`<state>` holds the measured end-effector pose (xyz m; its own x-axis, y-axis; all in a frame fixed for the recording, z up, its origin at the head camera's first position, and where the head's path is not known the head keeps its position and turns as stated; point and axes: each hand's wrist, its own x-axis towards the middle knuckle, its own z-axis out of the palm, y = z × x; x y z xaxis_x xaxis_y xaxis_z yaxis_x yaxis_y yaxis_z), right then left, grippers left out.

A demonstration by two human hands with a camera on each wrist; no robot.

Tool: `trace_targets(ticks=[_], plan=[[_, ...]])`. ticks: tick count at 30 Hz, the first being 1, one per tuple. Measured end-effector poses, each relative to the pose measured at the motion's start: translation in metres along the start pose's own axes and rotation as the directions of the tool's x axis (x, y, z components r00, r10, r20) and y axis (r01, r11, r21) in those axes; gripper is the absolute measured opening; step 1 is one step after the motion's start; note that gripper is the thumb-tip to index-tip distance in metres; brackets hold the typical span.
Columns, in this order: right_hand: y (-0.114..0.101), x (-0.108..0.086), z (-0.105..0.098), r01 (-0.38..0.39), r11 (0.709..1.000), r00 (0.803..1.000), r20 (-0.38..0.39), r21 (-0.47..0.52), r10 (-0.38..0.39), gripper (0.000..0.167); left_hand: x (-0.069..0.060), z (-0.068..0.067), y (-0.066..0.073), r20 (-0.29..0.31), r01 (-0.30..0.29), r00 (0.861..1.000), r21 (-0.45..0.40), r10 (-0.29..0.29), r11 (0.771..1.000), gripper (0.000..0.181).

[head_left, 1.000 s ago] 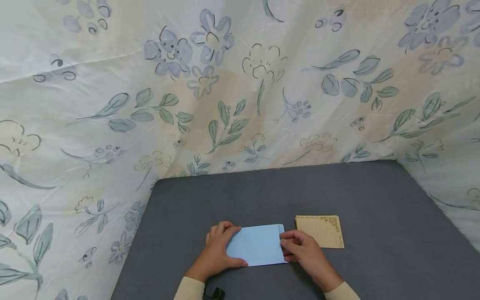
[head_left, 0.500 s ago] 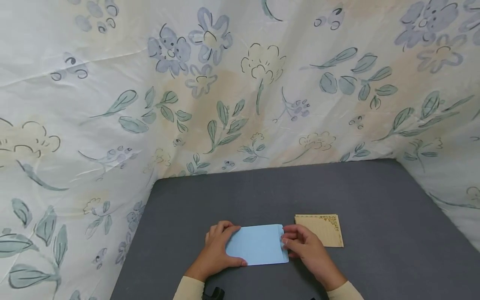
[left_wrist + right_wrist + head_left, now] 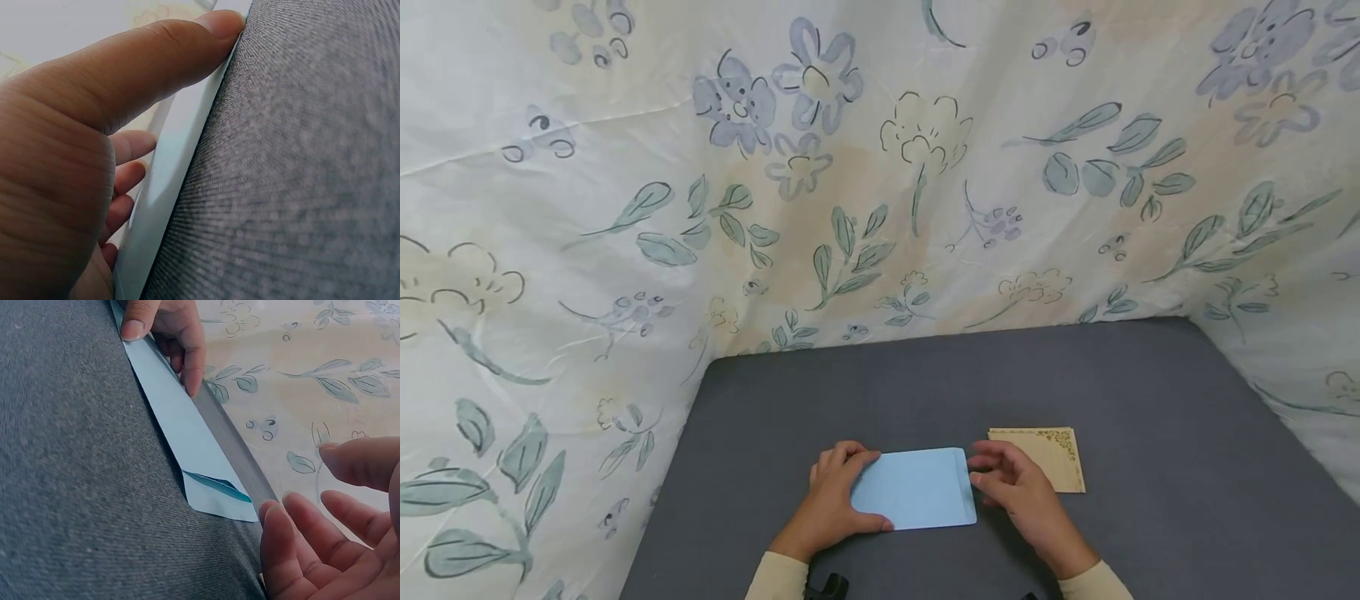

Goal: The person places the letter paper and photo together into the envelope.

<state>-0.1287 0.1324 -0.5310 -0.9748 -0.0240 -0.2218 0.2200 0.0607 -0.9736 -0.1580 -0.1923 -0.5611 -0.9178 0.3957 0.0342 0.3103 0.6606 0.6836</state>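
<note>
A dark grey, finely woven tabletop (image 3: 880, 392) runs from the bottom of the head view back to rounded far corners. Nearest are two cream sleeves (image 3: 778, 577), one per arm, and two small black pieces (image 3: 829, 587) at the lower border, too cut off to identify.

Beyond the sleeves, two bare hands work flat over the cloth. The left hand (image 3: 831, 504) spans the left end of one light-blue, rectangular paper envelope (image 3: 917, 490), gripping it with the thumb on the near edge and the fingers at the far edge. The right hand (image 3: 1022, 496) holds nothing: its fingers are loosely bent and parted, thumb apart, just beside the envelope's right end; whether a fingertip touches, I cannot tell. At that end the right wrist view shows one gaping slit (image 3: 219, 485) across the paper.

Slightly farther, partly behind the right hand, lies one small stack of tan paper cards (image 3: 1054, 454) with a brown ornamental corner; the number of sheets is unclear. Grey surface stretches from envelope and cards to the table's far edge and right side.

Farthest, white fabric (image 3: 865, 167) printed with lilac flowers and green leaves rises behind and on both sides.
</note>
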Motion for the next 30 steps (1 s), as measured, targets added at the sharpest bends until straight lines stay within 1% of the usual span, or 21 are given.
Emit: trace_targets(ticks=[3,9,15,24,30], plan=[[0.002,0.000,-0.002,0.007,1.000,1.000,-0.013,-0.004,-0.007,0.048,-0.001,0.002,0.000,-0.003,0.005,1.000,-0.002,-0.005,1.000,0.097],[0.005,0.000,-0.006,0.040,0.999,0.999,-0.016,-0.019,-0.040,0.050,-0.003,0.006,-0.001,-0.011,0.007,1.000,0.001,-0.007,1.000,0.098],[0.009,0.000,-0.008,0.071,0.997,0.997,-0.006,-0.026,-0.071,0.053,-0.004,0.010,-0.003,-0.020,-0.001,1.000,0.005,0.001,1.000,0.098],[0.011,0.001,-0.015,0.121,0.991,0.992,-0.025,-0.050,-0.122,0.054,-0.006,0.013,-0.004,-0.031,-0.013,0.999,0.004,0.013,1.000,0.099],[0.015,0.003,-0.023,0.117,0.992,0.992,-0.040,-0.050,-0.120,0.055,-0.007,0.015,-0.005,-0.036,-0.016,0.999,0.008,0.016,1.000,0.098]])
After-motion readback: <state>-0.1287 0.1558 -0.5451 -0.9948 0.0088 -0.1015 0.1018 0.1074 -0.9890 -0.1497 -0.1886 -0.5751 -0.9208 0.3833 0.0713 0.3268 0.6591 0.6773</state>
